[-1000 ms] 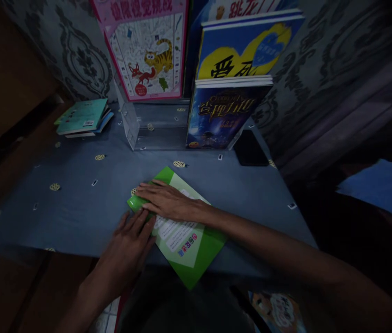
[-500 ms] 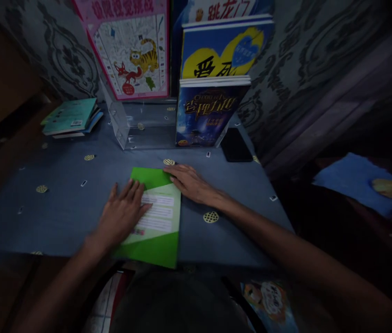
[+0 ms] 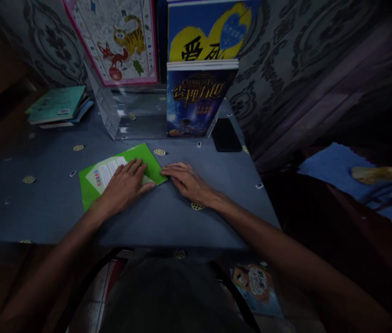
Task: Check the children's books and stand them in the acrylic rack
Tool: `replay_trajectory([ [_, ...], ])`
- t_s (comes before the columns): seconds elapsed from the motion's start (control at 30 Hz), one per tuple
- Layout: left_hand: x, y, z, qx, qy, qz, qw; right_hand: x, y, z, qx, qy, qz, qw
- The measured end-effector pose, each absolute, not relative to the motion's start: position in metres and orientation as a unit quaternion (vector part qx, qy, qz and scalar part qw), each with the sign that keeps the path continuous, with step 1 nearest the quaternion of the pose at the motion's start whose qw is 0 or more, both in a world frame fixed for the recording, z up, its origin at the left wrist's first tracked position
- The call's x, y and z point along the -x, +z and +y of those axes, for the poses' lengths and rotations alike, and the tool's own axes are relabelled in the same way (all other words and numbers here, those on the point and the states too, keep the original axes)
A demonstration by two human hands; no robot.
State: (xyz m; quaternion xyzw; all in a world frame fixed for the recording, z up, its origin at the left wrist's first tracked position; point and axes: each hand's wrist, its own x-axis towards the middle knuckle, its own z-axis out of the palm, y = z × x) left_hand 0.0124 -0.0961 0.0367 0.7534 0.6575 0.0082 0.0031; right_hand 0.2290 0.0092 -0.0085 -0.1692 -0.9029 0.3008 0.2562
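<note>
A green book (image 3: 143, 159) with a pale panel of print lies flat and slanted on the table. My left hand (image 3: 126, 182) rests spread on top of it, palm down, covering part of the print. Fingertips of my right hand (image 3: 185, 180) reach the book's right corner, and the fingers are stretched out; whether they press on the corner or only touch its edge is hard to tell. Both hands are open, and neither is wrapped round the book.
A clear stand (image 3: 140, 132) behind the hands holds upright books, among them a dark blue book (image 3: 196, 104) and a pink-edged book (image 3: 123, 41). A black phone (image 3: 227, 135) lies to its right. Stacked books (image 3: 57, 104) sit at the left on the patterned tablecloth (image 3: 50, 217).
The green book has turned from nearly upright to slanting sideways, its lower end swinging to the left. My left hand moved with it; my right hand stays near its corner. The view has shifted slightly.
</note>
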Motion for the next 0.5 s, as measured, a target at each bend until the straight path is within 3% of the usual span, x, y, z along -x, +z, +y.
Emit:
replay_trajectory([
  [0.3,-0.053,0.027,-0.107,-0.732,0.028,0.671,-0.116,-0.231,-0.009,0.013,0.164,0.322,-0.897,0.256],
  [0.5,-0.054,0.027,-0.107,-0.729,0.051,0.668,-0.136,-0.233,-0.005,0.014,0.156,0.337,-0.893,0.256],
])
